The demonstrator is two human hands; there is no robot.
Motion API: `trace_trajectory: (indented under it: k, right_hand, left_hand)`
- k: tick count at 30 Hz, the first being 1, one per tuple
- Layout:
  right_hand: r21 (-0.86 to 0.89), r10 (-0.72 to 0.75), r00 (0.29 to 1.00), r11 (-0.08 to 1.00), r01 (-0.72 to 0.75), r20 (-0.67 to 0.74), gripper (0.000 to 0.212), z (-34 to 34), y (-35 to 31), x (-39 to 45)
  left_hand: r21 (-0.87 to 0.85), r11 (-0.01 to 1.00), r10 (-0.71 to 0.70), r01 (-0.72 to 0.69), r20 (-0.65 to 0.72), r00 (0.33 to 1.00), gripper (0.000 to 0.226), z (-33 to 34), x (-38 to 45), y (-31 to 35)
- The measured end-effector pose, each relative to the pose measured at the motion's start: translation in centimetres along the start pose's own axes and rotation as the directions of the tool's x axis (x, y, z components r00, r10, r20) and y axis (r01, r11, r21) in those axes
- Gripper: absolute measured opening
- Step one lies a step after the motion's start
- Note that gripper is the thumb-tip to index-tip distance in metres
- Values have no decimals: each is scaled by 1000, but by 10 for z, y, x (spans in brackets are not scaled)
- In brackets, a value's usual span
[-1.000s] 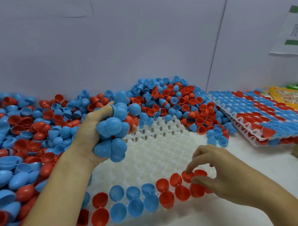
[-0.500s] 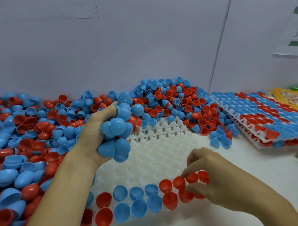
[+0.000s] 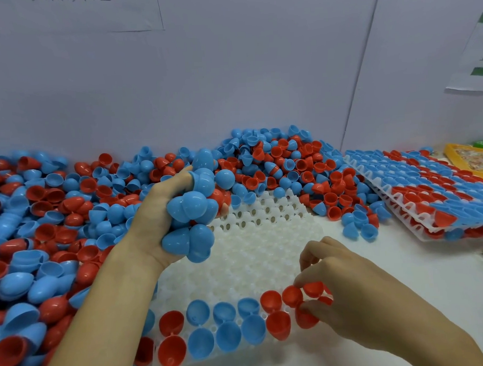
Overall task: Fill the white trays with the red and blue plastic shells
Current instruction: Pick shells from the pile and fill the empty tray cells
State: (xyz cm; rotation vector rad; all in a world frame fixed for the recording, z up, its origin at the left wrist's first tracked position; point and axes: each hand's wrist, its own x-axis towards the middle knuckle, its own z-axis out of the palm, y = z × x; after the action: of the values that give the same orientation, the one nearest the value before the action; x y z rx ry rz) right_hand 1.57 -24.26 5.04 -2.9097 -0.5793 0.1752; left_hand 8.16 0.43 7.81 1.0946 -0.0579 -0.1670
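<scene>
While the left hand (image 3: pixel 164 222) clutches blue shells (image 3: pixel 192 212), the right hand (image 3: pixel 347 291) pinches a red shell (image 3: pixel 312 289).

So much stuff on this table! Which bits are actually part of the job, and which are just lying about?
Part of the job:
- white tray, two near rows partly filled
- handful of blue shells gripped by the left hand
- red shell pinched by the right hand
- loose shell pile
- filled trays

Just lying about:
- yellow tray
- paper notice on the wall
</scene>
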Motion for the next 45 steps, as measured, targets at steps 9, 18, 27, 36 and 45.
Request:
trace_trajectory:
  k: [9,18,27,36,45]
  right_hand:
    - [63,2,1000,998,-1,-13,39,-4,2,-4]
    - [38,-23,1000,999,23,8,37,3,-3,0]
    - [-16,-71,997,997,71,16,32,7,-14,2]
    - [-70,-66,997,996,62,-49,40,12,-17,2]
    - [-78,-42,997,996,37,-66,53,17,-18,4]
  left_hand:
    - [2,1000,-9,9,-13,1000,28,0,-1,1]
    - [3,1000,14,-14,-6,1000,10,-1,0,0]
    - [8,1000,13,-13,7,1000,32,-3,1,0]
    - [-12,1000,10,-10,1,1000,11,-5,3,-3]
    - [-14,1000,12,-12,18,1000,26,-5,4,-3]
